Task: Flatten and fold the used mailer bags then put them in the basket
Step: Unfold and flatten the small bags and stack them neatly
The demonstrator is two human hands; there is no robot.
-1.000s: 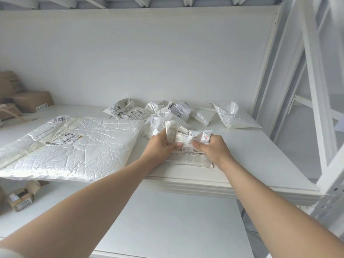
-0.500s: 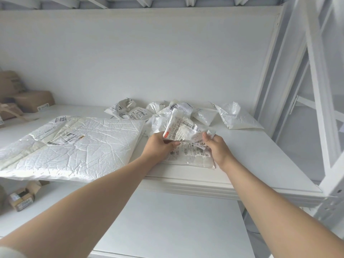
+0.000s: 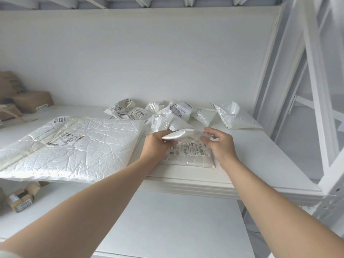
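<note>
Gripping anything, that left hand (image 3: pixel 154 144)?

Yes. Its fingers are curled round the left end of the small mailer bag (image 3: pixel 189 154), where the top part is doubled over toward the person. The bag lies flat under both hands on the upper shelf (image 3: pixel 260 164), label side up, close to the front edge.

And the right hand (image 3: pixel 220 146)?

Holding nothing that I can make out. Its fingers are spread and loosely bent over the right end of the doubled-over part. It is blurred, so whether the fingertips touch the plastic I cannot tell.

What lies around them?

Just left of the left hand is a large mailer bag (image 3: pixel 74 146), creased all over and laid flat, its near edge hanging past the shelf front. Beyond both hands, toward the wall, sits a heap of crumpled mailer bags (image 3: pixel 167 113) with printed labels. Beyond the right hand and a little to its right is a lone bag (image 3: pixel 236 118), puffed up.

Anything farther off?

Far to the left of the left hand, brown cardboard boxes (image 3: pixel 31 101) stand at the back of the same shelf. Below the forearms runs a lower shelf (image 3: pixel 167 220), and on it, down under the large bag, is a small open carton (image 3: pixel 20 200).
</note>
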